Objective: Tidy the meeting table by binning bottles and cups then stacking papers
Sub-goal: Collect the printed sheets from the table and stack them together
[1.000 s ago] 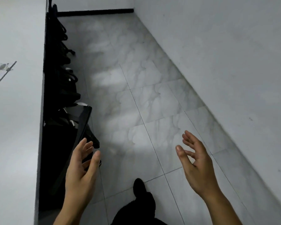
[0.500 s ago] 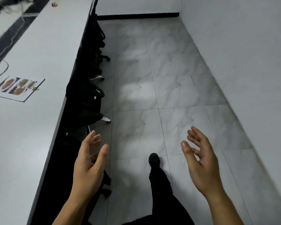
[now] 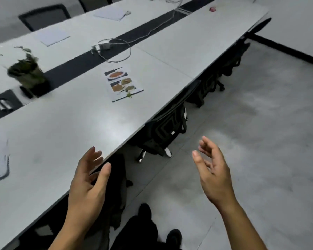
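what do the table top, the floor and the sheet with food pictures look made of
Table top: smooth pale laminate, probably; a soft sheen shows near its edge.
Floor: grey marbled tiles, by the cloudy veining and straight joints.
Sheet with food pictures: printed paper, lying thin and flat; finish unclear.

You are looking at a pale grey-white worktop (image 3: pixel 79 123) with a black strip (image 3: pixel 70 73) down its middle. On it, your printed sheet (image 3: pixel 122 83) is white with food photos in orange, brown and green, and a green clip (image 3: pixel 129 95) sits at its near edge. The plain sheets (image 3: pixel 52 37) beyond are white. The plant (image 3: pixel 26 73) is dark green, the cable (image 3: pixel 119 51) light grey, and the small thing (image 3: pixel 213 9) at the far end red. The chairs (image 3: pixel 166 127) are black with white on the feet. The floor (image 3: pixel 260 123) is grey tile, marbled with white clouding, and the skirting (image 3: pixel 287 49) is black.
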Available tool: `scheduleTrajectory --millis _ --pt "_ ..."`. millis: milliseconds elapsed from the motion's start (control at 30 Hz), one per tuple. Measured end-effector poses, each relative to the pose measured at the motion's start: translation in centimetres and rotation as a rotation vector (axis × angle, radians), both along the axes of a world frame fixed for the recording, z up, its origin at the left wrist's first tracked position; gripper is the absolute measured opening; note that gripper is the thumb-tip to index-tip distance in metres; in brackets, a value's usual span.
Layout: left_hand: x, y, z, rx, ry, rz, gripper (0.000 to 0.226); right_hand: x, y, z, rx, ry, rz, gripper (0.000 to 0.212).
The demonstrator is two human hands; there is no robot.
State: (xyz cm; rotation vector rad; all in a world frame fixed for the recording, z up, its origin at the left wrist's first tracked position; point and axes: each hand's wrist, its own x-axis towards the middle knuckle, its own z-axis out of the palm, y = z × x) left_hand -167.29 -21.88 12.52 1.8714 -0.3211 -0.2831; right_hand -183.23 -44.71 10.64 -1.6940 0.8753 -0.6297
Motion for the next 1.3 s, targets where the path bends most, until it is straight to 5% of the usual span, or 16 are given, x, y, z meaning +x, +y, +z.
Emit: scheduleTrajectory --millis 633,900,1033,1300 --pt "20.2 -8.4 -4.0 0.01 0.08 0.327 0.051 30.4 -9.7 -2.6 -0.122 0.239 0.489 0.055" --pt "23.8 -10.7 -3.8 0.041 0.156 0.576 0.049 46.2 -14.6 -13.0 -0.225 0.49 0.702 0.074" --pt "25.4 -11.8 -4.3 0.078 0.208 0.671 0.052 52.6 -15.8 -20.4 -0.559 0.754 0.756 0.085" --pt "26.4 -11.7 -3.7 0.129 0.236 0.841 0.054 54.1 -6.7 -23.5 -0.651 0.833 1.04 0.075"
